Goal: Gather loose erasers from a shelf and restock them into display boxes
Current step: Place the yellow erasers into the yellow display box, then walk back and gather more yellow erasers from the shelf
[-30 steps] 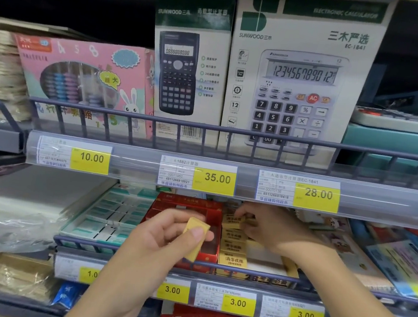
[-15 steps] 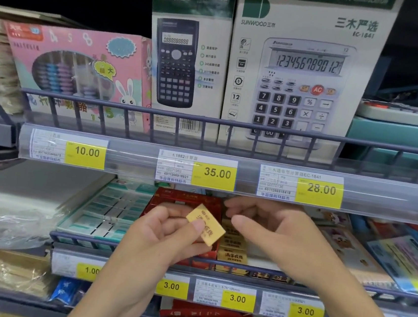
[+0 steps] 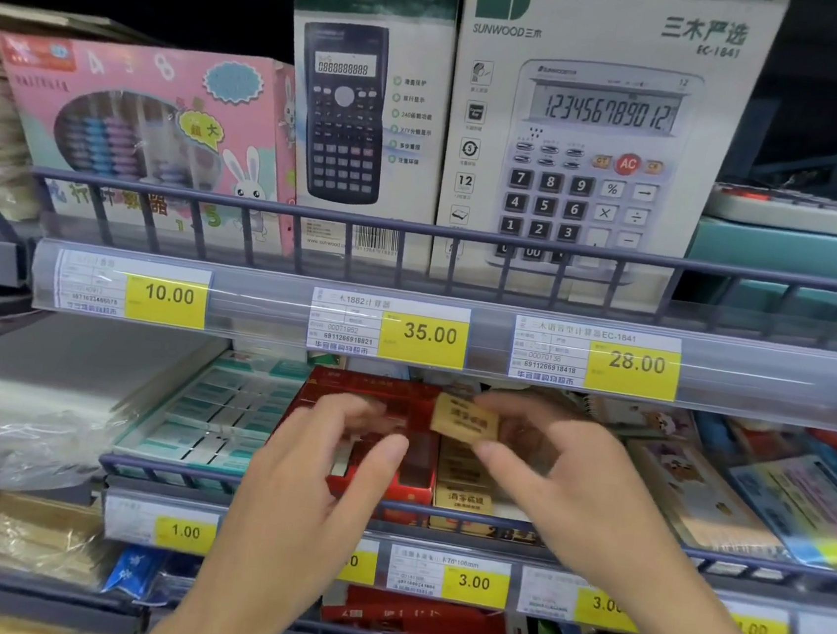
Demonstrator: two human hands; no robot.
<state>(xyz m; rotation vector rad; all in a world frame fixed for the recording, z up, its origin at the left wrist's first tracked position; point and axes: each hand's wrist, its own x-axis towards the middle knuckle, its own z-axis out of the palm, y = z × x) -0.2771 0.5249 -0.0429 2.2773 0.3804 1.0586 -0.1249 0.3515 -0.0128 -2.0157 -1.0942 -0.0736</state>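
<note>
Switching hands just below the middle of the frame: half a second back the yellow eraser [image 3: 466, 419] was pinched in the left hand [image 3: 334, 457], and now the right hand [image 3: 545, 464] has it, thumb under the lower edge and fingers curled over the top. The left hand hangs beside it with fingers loosely spread and nothing in them, blurred from motion, hovering over the red display box [image 3: 366, 445]. My read: the handover puts the eraser on the side nearer the yellow eraser row [image 3: 463, 481], which sits just right of the red box, so the restock drop looks close but is not yet made.

Eraser is a small flat block, rectangular, tan-yellow wrapper with dark printed characters; it looks firm and easy to pinch by its edges. Red box is glossy card with open compartments. Left of it, a tray of teal-and-white erasers [image 3: 220, 414] in neat rows. A dark wire shelf rail [image 3: 167, 473] runs across the front, and the price strip [image 3: 474, 581] below shows yellow tags. Upper shelf holds the calculator boxes [image 3: 601, 129], smooth printed card.
</note>
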